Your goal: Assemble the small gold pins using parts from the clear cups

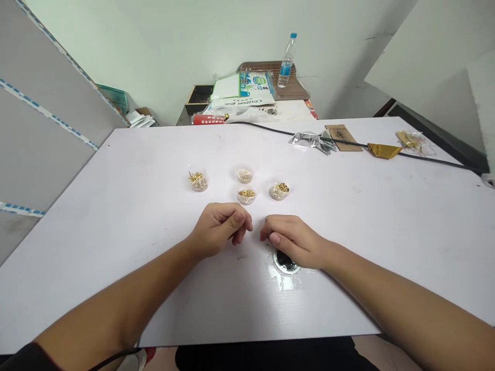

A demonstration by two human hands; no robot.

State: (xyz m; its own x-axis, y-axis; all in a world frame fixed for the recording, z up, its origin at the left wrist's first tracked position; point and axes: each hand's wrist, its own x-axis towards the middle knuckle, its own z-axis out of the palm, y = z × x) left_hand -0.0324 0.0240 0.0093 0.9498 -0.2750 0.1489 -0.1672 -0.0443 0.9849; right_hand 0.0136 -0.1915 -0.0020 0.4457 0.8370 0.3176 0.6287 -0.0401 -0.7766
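My left hand [224,226] rests on the white table with its fingers curled in and the thumb laid against the index finger. Opposite it lies my right hand [290,237], also loosely closed, partly covering a round dark disc with a pale rim [285,262]. A small gap separates the two hands, and nothing shows in either. Just beyond them stand small clear cups of brass-coloured metal parts: a left cup with longer pins [198,182], a back cup [245,176], a front cup [246,196] close to my left hand, and a right cup [279,191].
A black cable [266,129] crosses the table's far side, past a silver packet [307,139], a brown card [343,138] and a gold packet [383,150]. Behind the table are a water bottle [286,61] and a black box [199,99]. A grey partition [46,103] borders the left.
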